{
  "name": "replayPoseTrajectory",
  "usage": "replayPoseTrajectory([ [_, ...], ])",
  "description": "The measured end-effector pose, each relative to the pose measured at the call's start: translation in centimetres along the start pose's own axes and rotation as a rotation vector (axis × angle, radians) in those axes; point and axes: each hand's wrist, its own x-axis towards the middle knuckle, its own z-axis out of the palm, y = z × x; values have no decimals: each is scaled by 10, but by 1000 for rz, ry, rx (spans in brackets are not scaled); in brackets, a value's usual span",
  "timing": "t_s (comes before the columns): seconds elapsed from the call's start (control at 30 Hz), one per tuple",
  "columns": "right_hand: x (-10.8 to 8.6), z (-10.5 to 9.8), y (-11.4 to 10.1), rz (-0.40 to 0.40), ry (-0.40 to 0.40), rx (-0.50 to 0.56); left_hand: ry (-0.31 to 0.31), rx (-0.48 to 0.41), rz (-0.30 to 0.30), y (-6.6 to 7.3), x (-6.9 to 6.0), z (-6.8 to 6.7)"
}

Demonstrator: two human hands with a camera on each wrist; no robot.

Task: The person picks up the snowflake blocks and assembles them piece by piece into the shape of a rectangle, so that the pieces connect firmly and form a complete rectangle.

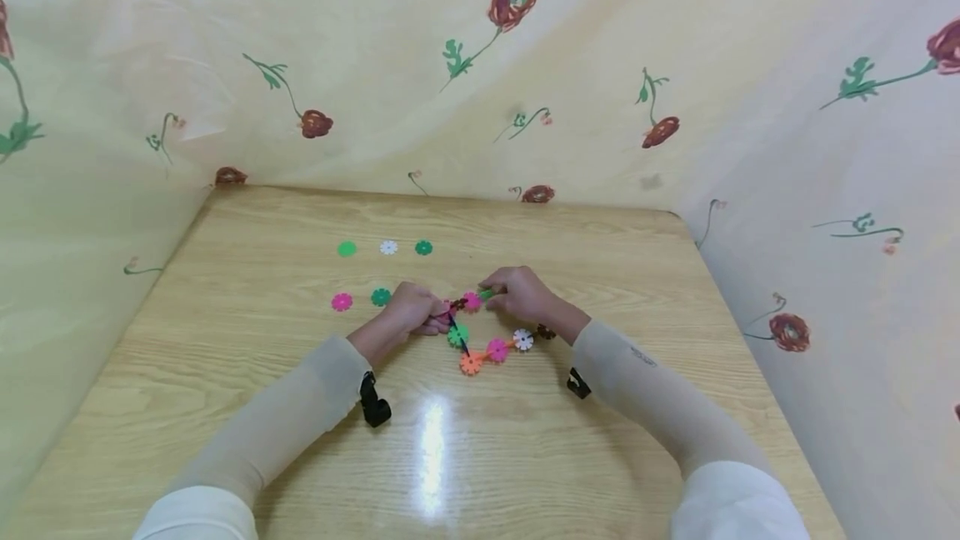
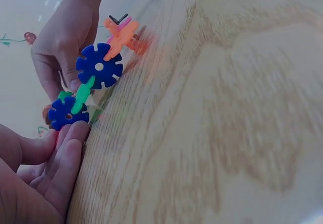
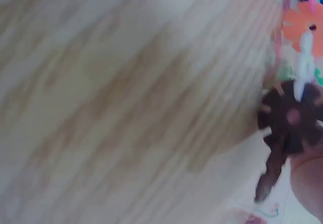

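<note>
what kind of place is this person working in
Probably a screened-off tabletop corner for small craft or play, though the wider room is out of view. Clues: the wood-grain table, the flower-printed covering rising behind it and at both sides, and the chain of slotted discs.

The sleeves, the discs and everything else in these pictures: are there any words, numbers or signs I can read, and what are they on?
No readable words, numbers or signs anywhere.
Right sleeve: a small dark mark, too blurred to tell if it's writing.
Notched discs: none visible.
</note>
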Motion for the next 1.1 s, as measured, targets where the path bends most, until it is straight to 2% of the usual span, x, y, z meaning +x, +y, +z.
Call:
replayPoseTrajectory([
  [0.17, -17, -15, 12, 99, -33, -15, -8, 10, -5, -1, -3, -1],
  [0.27, -32, -24, 19, 108, -85, -39, -6, 34, -11, -1, -5, -1],
  [0.4, -52, -30, 23, 103, -172, 3, 7, 87, 12, 4, -6, -1],
  [0.63, -77, -22, 14, 98, -240, 123, 7, 159, 22, 5, -2, -6],
  [0.8, -88, -12, 5, 49, -321, 176, -24, 264, 28, 7, 0, -7],
  [0.9, -90, -14, -2, 52, -384, 181, -68, 333, 52, 12, 0, -7],
  [1.0, -86, -26, -8, 56, -397, 62, -121, 397, 89, 22, 0, -11],
  [1.1, -76, -38, -18, 61, -359, -135, -160, 437, 116, 38, -2, -19],
])
